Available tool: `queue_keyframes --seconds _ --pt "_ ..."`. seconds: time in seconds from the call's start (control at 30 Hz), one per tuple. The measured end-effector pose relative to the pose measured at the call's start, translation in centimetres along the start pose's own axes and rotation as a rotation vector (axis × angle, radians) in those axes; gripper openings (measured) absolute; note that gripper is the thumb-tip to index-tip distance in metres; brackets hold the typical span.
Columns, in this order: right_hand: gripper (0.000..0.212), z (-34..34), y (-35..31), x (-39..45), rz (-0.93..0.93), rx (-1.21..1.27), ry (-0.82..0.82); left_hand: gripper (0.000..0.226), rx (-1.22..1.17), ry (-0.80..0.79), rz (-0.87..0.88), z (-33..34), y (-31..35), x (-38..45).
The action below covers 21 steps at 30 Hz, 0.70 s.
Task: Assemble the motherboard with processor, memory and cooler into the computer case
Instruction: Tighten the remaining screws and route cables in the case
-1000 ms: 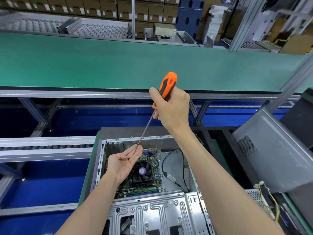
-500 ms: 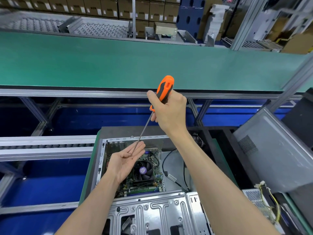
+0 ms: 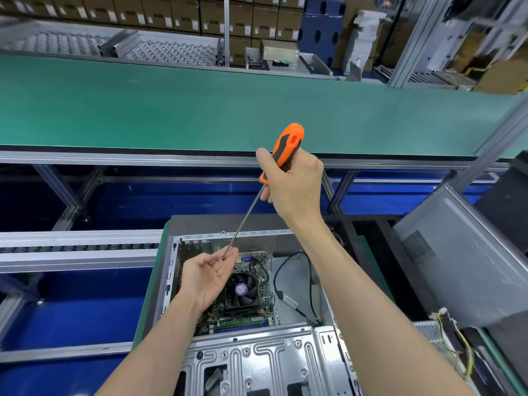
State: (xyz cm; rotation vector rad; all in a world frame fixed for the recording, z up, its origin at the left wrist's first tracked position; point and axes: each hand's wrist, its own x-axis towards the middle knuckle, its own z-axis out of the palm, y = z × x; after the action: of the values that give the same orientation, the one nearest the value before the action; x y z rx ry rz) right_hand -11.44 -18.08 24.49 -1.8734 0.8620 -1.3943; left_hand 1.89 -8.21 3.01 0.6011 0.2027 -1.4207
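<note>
While right hand [image 3: 294, 184] grips screwdriver [image 3: 287, 144] and left hand [image 3: 210, 277], grip cupped wide, meets tip (screws probably): risk dropping one onto motherboard [image 3: 257, 302] seated in case [image 3: 294, 284].

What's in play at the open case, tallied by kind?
Hands: 2, left hand and right hand
Screwdriver: 1
Computer case: 1
Motherboard: 1
Cooler fan: 1
Total: 6
</note>
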Motion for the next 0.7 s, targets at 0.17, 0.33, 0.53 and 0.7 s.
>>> queue_keyframes --seconds 0.17,0.33,0.53,0.7 --pt "0.045 -0.6 0.2 0.5 0.008 0.004 0.029 0.016 0.124 0.089 -0.008 -0.1 -0.1 0.2" --pt "0.046 -1.0 0.4 0.7 0.02 0.016 0.031 0.015 0.135 0.126 0.016 0.0 -0.3 0.6" --pt "0.045 -1.1 0.5 0.6 0.016 0.022 0.032 0.016 0.106 0.118 0.006 0.3 -0.4 0.3" --pt "0.045 -1.1 0.4 0.6 0.0 0.02 0.045 0.011 0.075 0.115 0.021 0.5 -0.4 0.3"
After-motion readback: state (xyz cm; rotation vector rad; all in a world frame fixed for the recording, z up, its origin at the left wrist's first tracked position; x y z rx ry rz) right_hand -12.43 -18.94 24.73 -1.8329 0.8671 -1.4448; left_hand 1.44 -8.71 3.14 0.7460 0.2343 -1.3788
